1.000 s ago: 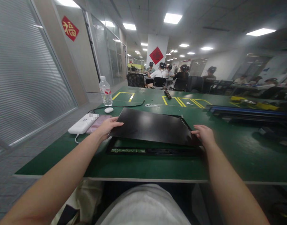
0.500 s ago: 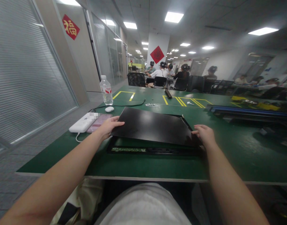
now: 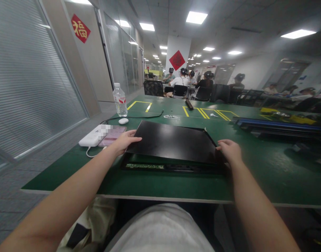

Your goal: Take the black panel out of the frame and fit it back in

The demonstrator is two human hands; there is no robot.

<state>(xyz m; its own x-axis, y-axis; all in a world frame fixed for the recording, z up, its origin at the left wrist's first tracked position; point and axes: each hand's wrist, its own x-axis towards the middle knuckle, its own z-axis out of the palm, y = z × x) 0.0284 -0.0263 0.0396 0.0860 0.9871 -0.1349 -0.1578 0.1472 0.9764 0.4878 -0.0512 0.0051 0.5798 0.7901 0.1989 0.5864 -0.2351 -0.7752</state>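
A flat, glossy black display panel point(image 3: 173, 141) lies tilted over a dark frame point(image 3: 199, 168), slightly skewed to it. Along the near side of the frame shows a strip of green circuit board point(image 3: 144, 166). My left hand point(image 3: 126, 140) grips the panel's left edge, thumb on top and fingers underneath. At the right edge, my right hand point(image 3: 230, 149) is closed with thumb and fingertips pinched at the panel's rim, close to the frame's side. The undersides of both grips are hidden.
Left of the panel are a white power bank point(image 3: 93, 135) with a cable, a phone point(image 3: 113, 135), a small white case point(image 3: 123, 121) and a water bottle point(image 3: 120, 99). Long dark strips point(image 3: 276, 126) lie at right on the green table point(image 3: 267, 168). Several people sit beyond.
The view has shifted slightly. Both hands keep their hold at the panel's edges, and the panel has hardly moved.
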